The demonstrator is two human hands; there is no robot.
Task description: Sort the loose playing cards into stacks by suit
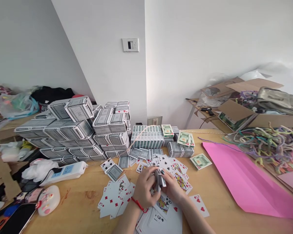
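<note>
Near the front middle of the table, my left hand [146, 185] and my right hand [172, 185] meet around a small stack of playing cards [159, 182]. Fingers of both hands are closed on it, and part of the stack is hidden by them. A red string bracelet [138, 204] circles my left wrist. Beneath and behind my hands lie loose playing cards [162, 161], face up. More face-up cards [116, 198] fan out to the left, and a pile of cards [148, 222] sits under my wrists. A five of hearts [199, 204] lies right of my right forearm.
Wrapped card bundles [63, 130] are stacked high at the back left. Green card boxes [200, 161] stand behind and right. A pink sheet [246, 182] and tangled yarn [271, 146] cover the right side. A power strip [67, 172] and phone [18, 219] lie left.
</note>
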